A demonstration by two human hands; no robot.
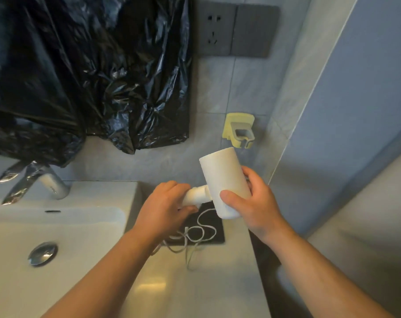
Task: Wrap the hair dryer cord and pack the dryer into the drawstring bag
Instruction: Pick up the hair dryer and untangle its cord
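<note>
White hair dryer (224, 182) held above counter (218, 283): right hand (261, 207) fingers clamped round barrel, left hand (162, 210) fingers curled on handle. Cord (199, 232) trails in loose loops below. Probably best: keep barrel steady, wind even snug turns round handle.

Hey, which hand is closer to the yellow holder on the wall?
Right. The right hand, gripping the barrel of the hair dryer, sits below the yellow holder; the left hand, around the handle, is lower and farther to the left.
</note>
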